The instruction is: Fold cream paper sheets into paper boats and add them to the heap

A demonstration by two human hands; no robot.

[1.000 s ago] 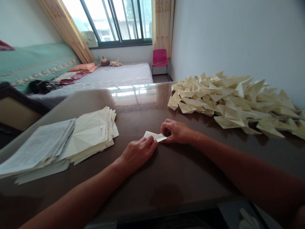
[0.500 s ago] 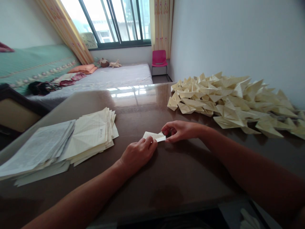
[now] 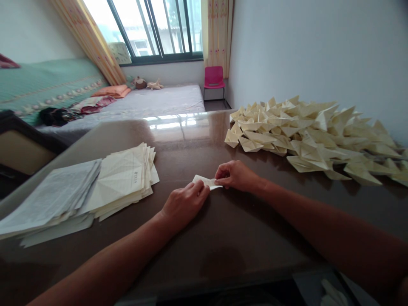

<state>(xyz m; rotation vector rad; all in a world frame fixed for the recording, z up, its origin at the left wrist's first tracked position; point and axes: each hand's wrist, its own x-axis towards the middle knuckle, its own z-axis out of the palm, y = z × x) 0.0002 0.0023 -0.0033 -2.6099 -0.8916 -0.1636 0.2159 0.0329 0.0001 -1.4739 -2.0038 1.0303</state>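
Observation:
A small folded piece of cream paper (image 3: 204,180) lies on the brown table in front of me, between my two hands. My left hand (image 3: 185,201) has its fingers closed on the paper's near left side and presses it to the tabletop. With thumb and fingertips my right hand (image 3: 235,174) pinches the paper's right end. The fingers cover part of the paper, so its full folded shape is hidden.
To the left lie a stack of creased cream sheets (image 3: 119,176) and a stack of greyish printed sheets (image 3: 60,193). A large heap of folded paper boats (image 3: 306,136) spreads over the table's (image 3: 178,148) right side. Beyond stand a bed (image 3: 172,97) and a pink chair (image 3: 213,77).
My right hand has shifted slightly left over the paper's right end, and its thumb and fingers have closed there. My left hand has stayed nearly still.

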